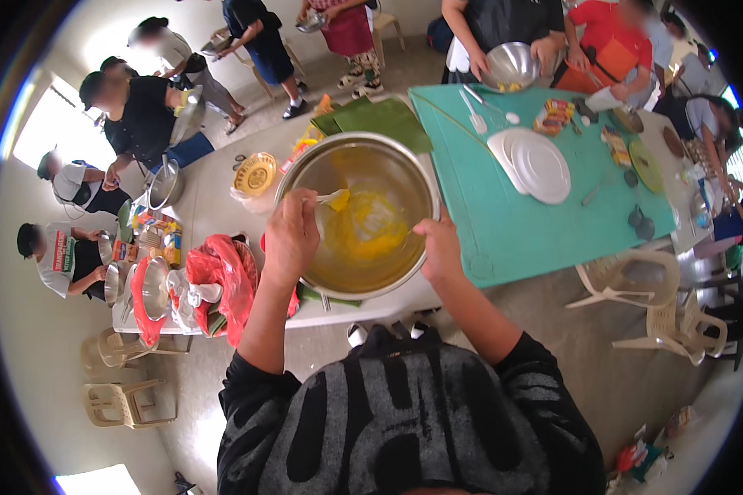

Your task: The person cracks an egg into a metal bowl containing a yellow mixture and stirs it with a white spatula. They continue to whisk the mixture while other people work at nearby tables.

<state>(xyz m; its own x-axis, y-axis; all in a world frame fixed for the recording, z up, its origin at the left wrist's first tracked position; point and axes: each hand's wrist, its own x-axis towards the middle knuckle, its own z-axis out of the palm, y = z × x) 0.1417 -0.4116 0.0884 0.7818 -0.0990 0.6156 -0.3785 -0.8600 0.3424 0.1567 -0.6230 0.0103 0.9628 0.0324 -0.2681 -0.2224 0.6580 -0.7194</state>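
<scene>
A large stainless steel mixing bowl [371, 288] is right below me, with a yellow mixture [377, 232] smeared over its bottom. My left hand [292, 232] is closed on the handle of a small white utensil [336, 199], whose tip is coated in yellow and sits over the bowl's left part. The exact kind of utensil cannot be told. My right hand [439, 247] grips the bowl's right rim, thumb on the inner side. Green banana leaves [384, 120] lie just beyond the bowl. A yellow patterned plate [255, 174] lies left of it.
A teal mat [507, 247] at right carries white plastic lids [540, 166], a white spatula [473, 114] and food packs. Red plastic bags [223, 278], bowls and boxes crowd the table's left. Several people stand around with bowls. Plastic chairs [628, 278] stand at the near right.
</scene>
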